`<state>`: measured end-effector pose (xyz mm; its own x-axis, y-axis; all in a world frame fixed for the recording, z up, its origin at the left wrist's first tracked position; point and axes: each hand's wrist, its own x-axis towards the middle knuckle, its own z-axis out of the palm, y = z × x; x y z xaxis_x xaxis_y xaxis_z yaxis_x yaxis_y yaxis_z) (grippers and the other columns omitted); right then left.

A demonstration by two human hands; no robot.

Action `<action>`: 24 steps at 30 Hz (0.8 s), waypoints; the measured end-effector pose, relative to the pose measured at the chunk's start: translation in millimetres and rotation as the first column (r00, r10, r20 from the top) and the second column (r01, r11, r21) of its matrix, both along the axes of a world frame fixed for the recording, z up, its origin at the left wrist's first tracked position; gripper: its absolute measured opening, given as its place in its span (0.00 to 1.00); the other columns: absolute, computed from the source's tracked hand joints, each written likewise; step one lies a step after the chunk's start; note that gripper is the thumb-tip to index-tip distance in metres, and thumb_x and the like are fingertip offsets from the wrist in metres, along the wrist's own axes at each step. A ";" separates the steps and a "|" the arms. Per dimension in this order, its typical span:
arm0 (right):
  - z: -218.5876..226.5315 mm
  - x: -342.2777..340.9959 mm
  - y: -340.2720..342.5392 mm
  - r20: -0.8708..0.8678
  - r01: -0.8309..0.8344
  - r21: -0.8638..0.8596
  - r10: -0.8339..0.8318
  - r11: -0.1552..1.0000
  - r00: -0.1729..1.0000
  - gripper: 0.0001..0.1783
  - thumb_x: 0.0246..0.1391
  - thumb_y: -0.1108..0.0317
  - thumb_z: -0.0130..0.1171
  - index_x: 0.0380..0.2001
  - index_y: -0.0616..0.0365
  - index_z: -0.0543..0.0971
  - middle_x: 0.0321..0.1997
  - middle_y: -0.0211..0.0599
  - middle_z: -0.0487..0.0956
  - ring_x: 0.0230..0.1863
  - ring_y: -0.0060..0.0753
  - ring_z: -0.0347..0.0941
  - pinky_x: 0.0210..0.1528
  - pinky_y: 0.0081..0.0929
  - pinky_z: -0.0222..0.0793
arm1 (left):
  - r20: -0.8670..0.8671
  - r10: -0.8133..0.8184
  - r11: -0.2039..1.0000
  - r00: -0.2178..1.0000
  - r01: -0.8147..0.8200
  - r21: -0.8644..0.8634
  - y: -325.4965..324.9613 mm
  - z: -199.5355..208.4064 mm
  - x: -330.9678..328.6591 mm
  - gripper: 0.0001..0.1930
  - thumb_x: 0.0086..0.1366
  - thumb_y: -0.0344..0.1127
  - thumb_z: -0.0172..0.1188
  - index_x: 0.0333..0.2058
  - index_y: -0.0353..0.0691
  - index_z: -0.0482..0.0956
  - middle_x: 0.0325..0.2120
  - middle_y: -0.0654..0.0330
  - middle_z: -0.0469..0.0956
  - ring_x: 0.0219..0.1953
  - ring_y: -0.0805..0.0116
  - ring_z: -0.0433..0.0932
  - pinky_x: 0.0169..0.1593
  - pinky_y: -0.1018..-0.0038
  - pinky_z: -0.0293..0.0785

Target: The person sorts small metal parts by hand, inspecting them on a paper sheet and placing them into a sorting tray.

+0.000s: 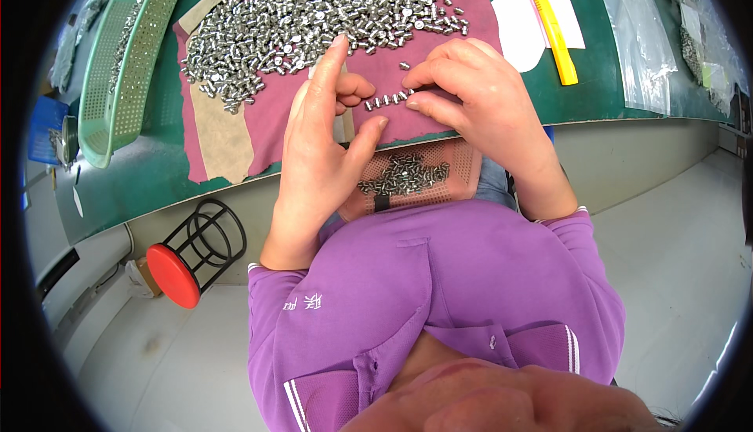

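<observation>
To the far left of the left hand's fingers, a pale green mesh basket stands on the green table, with small metal pieces inside. Lower down, well apart from those fingers and off the table, a stool with a red seat and black legs lies tipped on its side. Nearer comes a maroon cloth with a beige strip along its left part; on it, beyond the fingertips, spreads a large heap of shiny metal pieces.

The person's left hand is spread, thumb wide of the raised index finger, the other fingers curled near a short row of metal pieces. This row lies on the cloth between the two hands. Below it, past the table edge, a pink mesh basket holds more pieces at the person's lap.

The person's right hand has thumb and index fingertip set narrowly about the row's right end; whether they grip a piece, one cannot tell. A single loose piece sits just beyond that index fingertip. Farther right of those fingers lie a yellow cutter partly over white paper, then clear plastic bags.
</observation>
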<state>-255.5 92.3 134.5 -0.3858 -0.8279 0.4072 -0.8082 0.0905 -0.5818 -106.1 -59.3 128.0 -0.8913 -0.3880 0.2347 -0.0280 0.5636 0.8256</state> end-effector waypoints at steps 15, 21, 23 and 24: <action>-3.1 1.8 -0.5 -0.021 -0.004 -0.005 0.004 1.000 1.000 0.10 0.46 0.66 0.69 0.31 0.55 0.80 0.32 0.33 0.75 0.36 0.41 0.71 0.42 0.37 0.70 | -0.013 0.011 1.000 1.000 -0.011 -0.022 2.0 -0.2 -1.6 0.46 0.50 0.19 0.69 0.68 0.38 0.60 0.37 0.59 0.78 0.41 0.64 0.76 0.46 0.69 0.75; 1.1 5.4 0.9 0.010 0.038 -0.003 -0.038 0.999 0.999 0.10 0.46 0.66 0.69 0.31 0.55 0.80 0.32 0.33 0.75 0.36 0.42 0.72 0.42 0.38 0.70 | -0.012 0.016 1.000 1.000 -0.016 -0.020 1.5 0.5 -0.3 0.45 0.50 0.19 0.69 0.68 0.39 0.60 0.37 0.59 0.78 0.40 0.64 0.76 0.46 0.69 0.74; 1.4 5.1 1.9 0.032 0.068 -0.001 -0.068 0.998 0.997 0.10 0.46 0.66 0.69 0.31 0.55 0.80 0.32 0.33 0.76 0.36 0.42 0.72 0.42 0.38 0.70 | -0.015 0.016 1.000 1.000 -0.016 -0.014 1.0 0.2 0.7 0.45 0.50 0.19 0.69 0.68 0.39 0.60 0.37 0.59 0.78 0.40 0.64 0.76 0.46 0.69 0.74; 1.7 3.9 2.9 0.019 0.053 0.005 -0.053 0.999 0.998 0.10 0.46 0.65 0.69 0.32 0.55 0.80 0.32 0.34 0.76 0.37 0.42 0.72 0.42 0.38 0.70 | -0.010 0.017 1.000 1.000 -0.017 -0.013 0.9 0.3 0.7 0.44 0.51 0.20 0.68 0.68 0.39 0.60 0.36 0.59 0.79 0.40 0.64 0.76 0.45 0.69 0.74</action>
